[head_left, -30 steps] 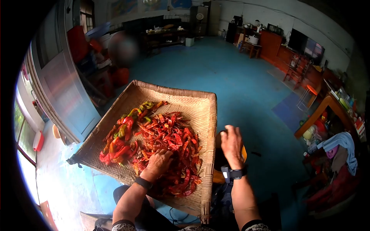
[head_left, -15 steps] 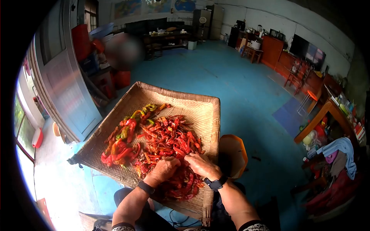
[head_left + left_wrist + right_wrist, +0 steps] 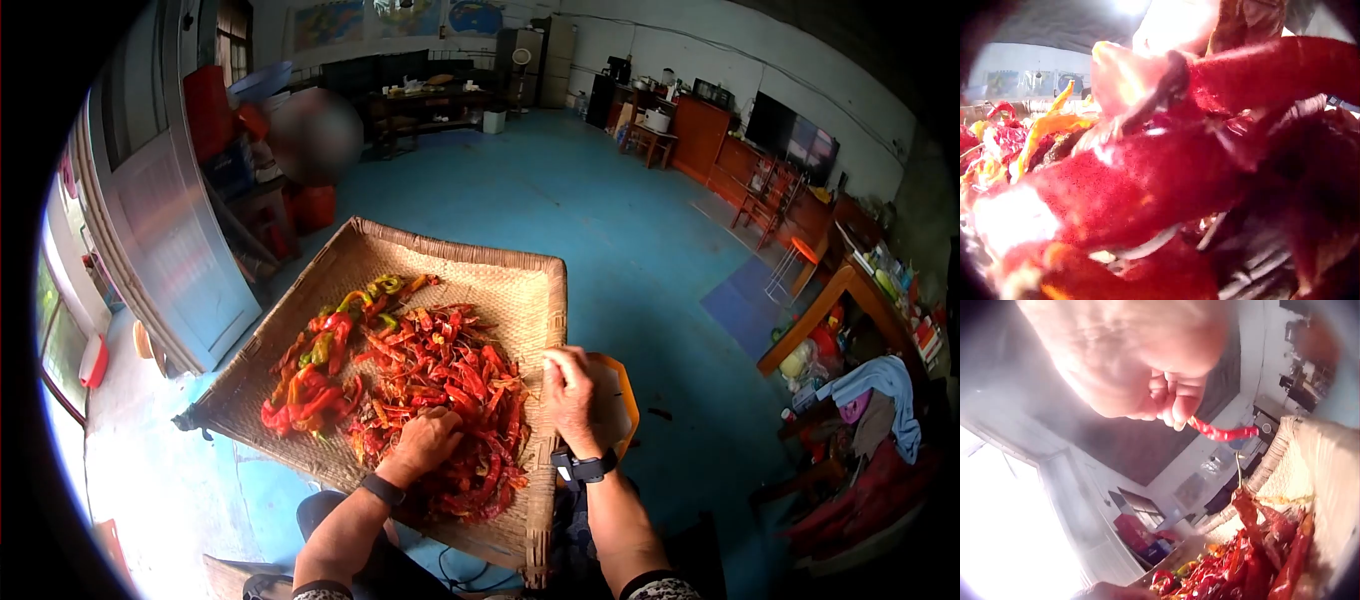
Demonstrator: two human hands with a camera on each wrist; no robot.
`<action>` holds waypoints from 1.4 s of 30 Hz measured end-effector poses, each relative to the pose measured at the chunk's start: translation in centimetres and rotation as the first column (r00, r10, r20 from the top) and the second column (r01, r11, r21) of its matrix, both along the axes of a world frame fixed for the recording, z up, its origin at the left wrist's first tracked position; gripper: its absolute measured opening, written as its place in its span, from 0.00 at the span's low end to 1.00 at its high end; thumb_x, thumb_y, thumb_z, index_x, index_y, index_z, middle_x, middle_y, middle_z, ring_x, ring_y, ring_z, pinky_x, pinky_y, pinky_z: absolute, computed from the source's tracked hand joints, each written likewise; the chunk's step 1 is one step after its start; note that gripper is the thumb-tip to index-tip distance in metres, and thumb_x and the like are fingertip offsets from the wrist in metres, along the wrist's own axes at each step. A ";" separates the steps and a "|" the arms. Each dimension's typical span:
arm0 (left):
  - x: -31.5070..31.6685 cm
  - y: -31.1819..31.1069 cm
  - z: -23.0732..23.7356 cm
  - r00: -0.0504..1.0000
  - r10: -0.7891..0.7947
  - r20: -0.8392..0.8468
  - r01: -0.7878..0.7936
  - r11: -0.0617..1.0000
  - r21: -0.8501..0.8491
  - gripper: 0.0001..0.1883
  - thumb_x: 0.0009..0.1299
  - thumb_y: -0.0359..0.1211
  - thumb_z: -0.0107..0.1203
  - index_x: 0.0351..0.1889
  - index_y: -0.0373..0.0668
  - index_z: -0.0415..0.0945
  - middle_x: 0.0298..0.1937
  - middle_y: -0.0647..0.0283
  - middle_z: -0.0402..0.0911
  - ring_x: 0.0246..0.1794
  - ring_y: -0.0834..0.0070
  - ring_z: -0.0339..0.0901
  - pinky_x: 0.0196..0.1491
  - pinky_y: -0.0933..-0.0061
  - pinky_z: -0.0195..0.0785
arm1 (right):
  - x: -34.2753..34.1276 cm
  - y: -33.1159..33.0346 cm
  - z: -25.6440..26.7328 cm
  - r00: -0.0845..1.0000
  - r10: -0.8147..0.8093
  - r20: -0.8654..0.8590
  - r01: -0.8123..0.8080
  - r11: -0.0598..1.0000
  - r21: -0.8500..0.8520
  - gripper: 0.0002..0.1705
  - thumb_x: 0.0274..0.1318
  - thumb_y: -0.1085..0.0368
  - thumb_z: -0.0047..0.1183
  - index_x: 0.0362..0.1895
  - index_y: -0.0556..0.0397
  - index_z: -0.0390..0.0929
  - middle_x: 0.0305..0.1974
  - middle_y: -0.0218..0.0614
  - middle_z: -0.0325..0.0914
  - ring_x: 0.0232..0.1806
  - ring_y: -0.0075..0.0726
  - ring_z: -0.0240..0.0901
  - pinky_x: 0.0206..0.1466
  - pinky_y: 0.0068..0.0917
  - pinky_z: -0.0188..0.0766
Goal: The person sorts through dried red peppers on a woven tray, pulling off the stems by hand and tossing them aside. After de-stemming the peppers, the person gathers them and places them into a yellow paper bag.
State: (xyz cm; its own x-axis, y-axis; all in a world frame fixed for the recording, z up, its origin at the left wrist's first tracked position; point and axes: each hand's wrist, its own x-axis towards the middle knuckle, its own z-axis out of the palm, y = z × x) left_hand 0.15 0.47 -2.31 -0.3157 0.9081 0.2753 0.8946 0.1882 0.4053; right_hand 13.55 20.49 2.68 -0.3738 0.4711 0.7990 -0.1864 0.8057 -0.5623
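Observation:
A woven bamboo tray [image 3: 556, 310] with a raised rim holds a heap of dried red chilies [image 3: 470, 375]. Fresher-looking red and green peppers [image 3: 318, 385] lie along its left side. My left hand [image 3: 425, 440] rests on the near part of the heap, its fingertips hidden; I cannot tell whether they hold a chili. Close-up red chilies [image 3: 1122, 194] fill most of the left wrist view. Over the tray's right rim, my right hand [image 3: 570, 395] pinches one small red chili [image 3: 1225, 433] by its end, as the right wrist view shows.
Just right of the tray stands an orange-rimmed container [image 3: 625, 405], partly behind my right hand. A grey door [image 3: 175, 230] is at the left. Farther right are a wooden frame [image 3: 815, 310] and piled clothes [image 3: 880, 390]. Blue floor [image 3: 640, 230] stretches behind the tray.
My right hand came in from beyond the right rim to the chilies beside my left hand, then moved back right to the rim with a chili. My left hand stays on the heap.

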 end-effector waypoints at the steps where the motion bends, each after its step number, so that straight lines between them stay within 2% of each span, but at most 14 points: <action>1: 0.2 0.0 0.2 1.000 0.002 0.005 -0.002 0.999 0.044 0.11 0.61 0.36 0.57 0.38 0.42 0.73 0.35 0.55 0.77 0.38 0.55 0.76 0.38 0.57 0.71 | 0.4 0.7 0.5 0.997 -0.067 -0.026 0.067 0.998 0.015 0.07 0.56 0.76 0.49 0.40 0.57 0.75 0.35 0.41 0.73 0.37 0.40 0.72 0.41 0.31 0.70; 6: 0.7 0.0 1.9 0.990 0.083 0.116 -0.094 0.992 0.090 0.10 0.61 0.33 0.56 0.37 0.40 0.71 0.34 0.54 0.78 0.37 0.53 0.77 0.38 0.57 0.71 | 2.7 3.2 1.3 0.960 -0.267 0.080 0.267 0.964 0.006 0.09 0.55 0.76 0.50 0.42 0.57 0.74 0.39 0.45 0.72 0.40 0.52 0.72 0.40 0.37 0.71; 9: 0.6 0.1 2.6 0.951 0.143 0.275 -0.195 0.966 0.171 0.11 0.63 0.32 0.55 0.39 0.38 0.70 0.32 0.51 0.81 0.33 0.51 0.79 0.36 0.57 0.72 | 2.9 3.1 0.7 0.755 -0.470 0.457 0.424 0.882 0.207 0.15 0.56 0.69 0.53 0.48 0.57 0.72 0.43 0.47 0.69 0.39 0.54 0.74 0.39 0.42 0.73; 12: 0.5 0.6 2.8 0.923 0.178 0.341 -0.234 0.964 0.129 0.10 0.63 0.31 0.55 0.39 0.38 0.70 0.32 0.51 0.81 0.33 0.53 0.80 0.36 0.58 0.72 | 1.3 1.8 -0.5 0.938 -0.066 0.341 0.086 0.995 -0.042 0.20 0.56 0.67 0.54 0.53 0.55 0.71 0.43 0.49 0.71 0.39 0.52 0.75 0.41 0.42 0.74; 16: 1.6 1.0 3.8 0.902 0.070 0.425 -0.151 0.976 0.160 0.08 0.64 0.29 0.56 0.39 0.38 0.71 0.30 0.51 0.80 0.31 0.55 0.80 0.33 0.63 0.71 | 0.2 -2.7 0.2 0.763 0.416 0.495 -0.365 0.909 -0.201 0.25 0.54 0.64 0.58 0.57 0.54 0.68 0.46 0.51 0.77 0.44 0.49 0.77 0.44 0.39 0.75; 20: 1.6 0.9 3.5 0.842 -0.041 0.538 -0.103 0.967 0.234 0.06 0.69 0.29 0.55 0.41 0.38 0.71 0.29 0.64 0.77 0.30 0.77 0.76 0.34 0.73 0.69 | 0.3 -3.7 -0.7 0.631 0.396 0.668 -0.393 0.905 -0.165 0.21 0.54 0.65 0.56 0.53 0.54 0.69 0.38 0.51 0.78 0.39 0.54 0.78 0.38 0.40 0.74; 25: 1.2 0.9 3.9 0.723 -0.031 0.690 -0.151 0.968 0.202 0.08 0.70 0.31 0.55 0.42 0.39 0.71 0.31 0.65 0.77 0.33 0.82 0.75 0.37 0.77 0.69 | -0.2 -2.4 -1.1 0.772 0.352 0.528 -0.356 0.929 -0.099 0.12 0.57 0.65 0.54 0.45 0.51 0.72 0.26 0.46 0.77 0.28 0.52 0.77 0.30 0.42 0.71; 29: 1.1 0.8 2.8 0.967 -0.015 0.255 -0.028 0.986 0.163 0.19 0.65 0.38 0.60 0.49 0.39 0.73 0.38 0.55 0.79 0.41 0.56 0.76 0.44 0.61 0.71 | 0.7 -0.4 0.5 0.910 0.056 0.411 -0.022 0.996 -0.087 0.06 0.58 0.65 0.53 0.39 0.51 0.74 0.29 0.46 0.77 0.27 0.47 0.77 0.28 0.37 0.72; 31: 2.0 0.8 2.4 0.995 -0.094 0.032 0.091 0.992 0.084 0.21 0.64 0.44 0.59 0.48 0.40 0.75 0.46 0.55 0.76 0.48 0.56 0.72 0.51 0.60 0.67 | 1.3 1.0 1.0 0.942 -0.088 0.323 0.140 0.980 -0.142 0.06 0.60 0.66 0.51 0.41 0.53 0.74 0.30 0.46 0.78 0.31 0.47 0.79 0.35 0.34 0.74; 34: 2.9 0.5 1.2 0.978 -0.153 -0.140 0.163 0.985 0.063 0.22 0.63 0.47 0.58 0.47 0.42 0.75 0.51 0.56 0.74 0.52 0.58 0.69 0.54 0.61 0.65 | 3.2 3.2 1.8 0.813 -0.366 0.453 0.403 0.915 0.017 0.11 0.60 0.66 0.50 0.46 0.53 0.75 0.32 0.48 0.78 0.32 0.52 0.76 0.36 0.44 0.71; 37: 2.9 0.4 0.7 0.957 -0.172 -0.234 0.167 0.985 -0.045 0.19 0.56 0.39 0.62 0.44 0.43 0.75 0.48 0.57 0.73 0.50 0.60 0.70 0.52 0.64 0.67 | 3.9 4.1 0.6 0.648 -0.622 0.440 0.498 0.783 0.372 0.15 0.56 0.68 0.52 0.48 0.59 0.73 0.39 0.49 0.71 0.41 0.52 0.69 0.45 0.43 0.68; 40: 2.1 0.5 -0.5 0.939 -0.062 -0.338 0.047 0.998 -0.051 0.11 0.59 0.37 0.57 0.37 0.45 0.73 0.44 0.58 0.74 0.49 0.62 0.70 0.48 0.65 0.68 | 2.5 2.3 0.2 0.755 -0.490 0.435 0.371 0.867 0.333 0.20 0.54 0.68 0.54 0.52 0.57 0.71 0.40 0.49 0.71 0.42 0.52 0.69 0.45 0.44 0.69; 41: 1.8 0.4 -0.2 0.932 -0.042 -0.360 0.035 0.999 -0.028 0.08 0.60 0.34 0.56 0.35 0.45 0.72 0.39 0.58 0.75 0.44 0.62 0.73 0.42 0.66 0.71 | 1.8 1.4 0.0 0.900 -0.157 0.407 0.114 0.985 0.126 0.22 0.53 0.69 0.55 0.54 0.55 0.70 0.39 0.45 0.72 0.41 0.48 0.71 0.44 0.43 0.70; 42: 1.8 0.4 0.3 0.933 -0.036 -0.359 0.031 0.999 -0.021 0.08 0.60 0.34 0.56 0.35 0.45 0.72 0.39 0.58 0.75 0.44 0.62 0.73 0.42 0.66 0.71 | 1.2 0.2 -0.4 0.900 -0.156 0.407 0.110 0.985 0.133 0.22 0.53 0.69 0.55 0.54 0.55 0.70 0.39 0.45 0.72 0.41 0.48 0.71 0.44 0.43 0.70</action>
State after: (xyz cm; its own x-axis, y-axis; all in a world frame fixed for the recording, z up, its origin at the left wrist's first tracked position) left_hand 1.92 0.83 -2.00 -0.1677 0.9212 0.3511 0.9858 0.1592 0.0532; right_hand 14.77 20.69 2.31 -0.6213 0.4625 0.6325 0.1582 0.8647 -0.4767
